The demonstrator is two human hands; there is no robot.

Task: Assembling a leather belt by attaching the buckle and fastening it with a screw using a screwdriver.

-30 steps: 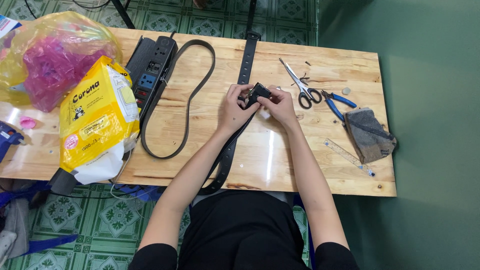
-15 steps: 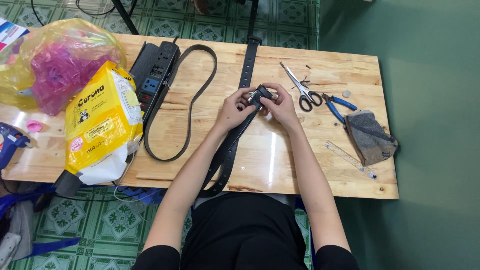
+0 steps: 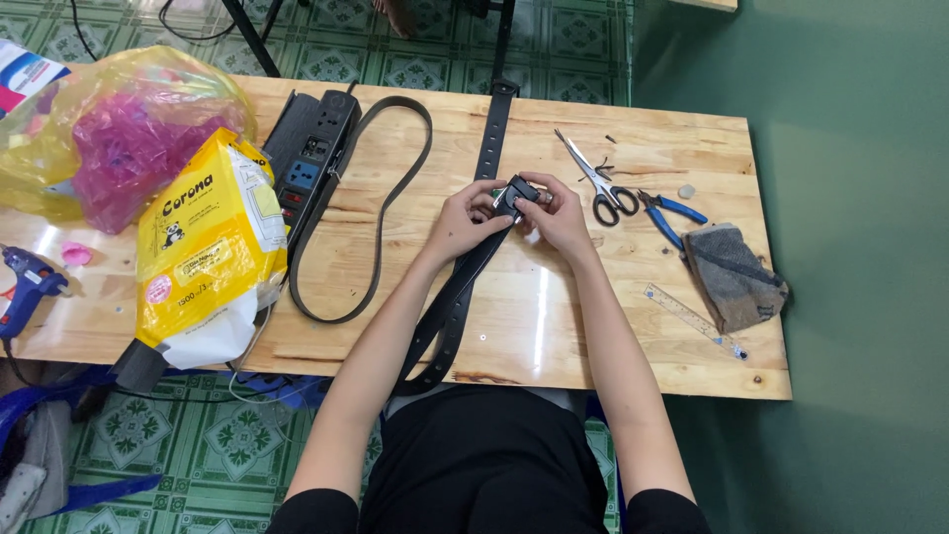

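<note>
Left hand (image 3: 465, 220) and right hand (image 3: 560, 216) together, fingers pinched.

On the wooden table (image 3: 633, 336), the folded end of a black belt (image 3: 465, 287) is gripped between left hand (image 3: 465, 222) and right hand (image 3: 559, 216), with scissors (image 3: 598, 185), blue-handled pliers (image 3: 672, 216) and a clear ruler (image 3: 692, 319) laid to the right.

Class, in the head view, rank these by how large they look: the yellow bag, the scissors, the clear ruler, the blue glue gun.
1. yellow bag
2. clear ruler and scissors: look alike
3. blue glue gun, partly cut off
</note>
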